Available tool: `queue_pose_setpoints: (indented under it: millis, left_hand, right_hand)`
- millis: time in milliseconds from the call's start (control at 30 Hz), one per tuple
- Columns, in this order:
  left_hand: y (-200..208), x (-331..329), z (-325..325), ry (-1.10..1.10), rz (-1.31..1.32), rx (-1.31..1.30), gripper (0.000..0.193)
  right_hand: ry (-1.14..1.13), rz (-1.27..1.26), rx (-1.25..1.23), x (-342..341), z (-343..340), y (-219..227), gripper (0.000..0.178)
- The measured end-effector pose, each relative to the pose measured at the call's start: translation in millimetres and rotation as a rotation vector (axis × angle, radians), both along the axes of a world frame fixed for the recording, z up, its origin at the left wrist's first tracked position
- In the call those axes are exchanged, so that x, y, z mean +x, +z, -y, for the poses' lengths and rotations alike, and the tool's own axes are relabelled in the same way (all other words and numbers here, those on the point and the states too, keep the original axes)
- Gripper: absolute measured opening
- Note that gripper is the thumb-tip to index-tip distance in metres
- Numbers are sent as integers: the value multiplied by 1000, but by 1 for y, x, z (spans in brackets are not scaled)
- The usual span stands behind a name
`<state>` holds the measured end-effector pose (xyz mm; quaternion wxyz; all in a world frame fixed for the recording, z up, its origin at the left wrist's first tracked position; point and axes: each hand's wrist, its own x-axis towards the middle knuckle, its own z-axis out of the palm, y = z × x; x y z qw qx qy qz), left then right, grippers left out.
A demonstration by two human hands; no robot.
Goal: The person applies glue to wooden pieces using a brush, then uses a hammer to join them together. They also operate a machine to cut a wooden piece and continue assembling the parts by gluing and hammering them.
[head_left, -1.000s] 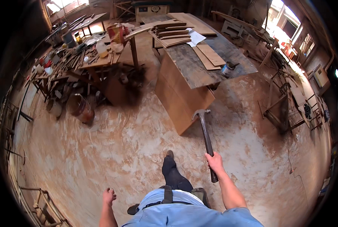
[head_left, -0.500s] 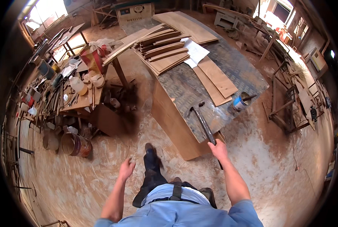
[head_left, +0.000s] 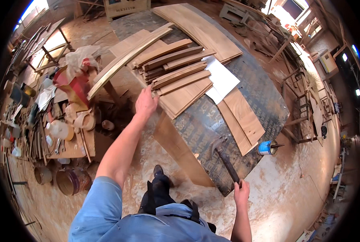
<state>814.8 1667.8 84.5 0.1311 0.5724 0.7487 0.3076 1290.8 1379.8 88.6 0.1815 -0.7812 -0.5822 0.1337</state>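
My right hand (head_left: 241, 192) is closed around the handle end of a dark claw hammer (head_left: 227, 164). The hammer's head is over the near corner of the dark, worn tabletop (head_left: 192, 135). My left hand (head_left: 147, 101) is stretched out to the table's left edge, fingers apart, at the near ends of stacked wooden strips (head_left: 182, 82). Its fingertips are at the end of a strip, and I see nothing lifted in them. Beneath the strips lie flat thin boards (head_left: 184, 99). A white paper sheet (head_left: 222, 80) lies against the strips' right ends.
Two narrow boards (head_left: 244, 117) lie to the right, near a blue can (head_left: 265, 148) with a brush-like handle in it. Larger panels (head_left: 200, 28) cover the far end. A long strip (head_left: 127, 58) overhangs leftward toward a cluttered bench (head_left: 77, 151). Buckets (head_left: 70, 181) stand below it.
My left hand has moved from my side forward to the strips. The hammer is still in my right hand. The view has shifted closer to the table.
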Motion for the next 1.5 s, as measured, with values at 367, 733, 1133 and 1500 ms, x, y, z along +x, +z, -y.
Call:
queue_pose_setpoints:
  millis: [367, 733, 1133, 1500]
  left_hand:
    - [-17, -8, -50, -197, -268, -16, 26]
    - [-10, 28, 338, -15, 514, -180, 22]
    - [32, 47, 744, 218, 187, -553, 60]
    - [24, -50, 1029, 1018, 391, 37, 47]
  right_hand:
    - [-193, -279, -48, -17, 41, -6, 15]
    - [309, -1250, -278, -167, -40, -11, 38]
    - [805, -1325, -1223, -357, 211, 7, 29]
    - [1377, -913, -1474, -547, 520, 32, 48]
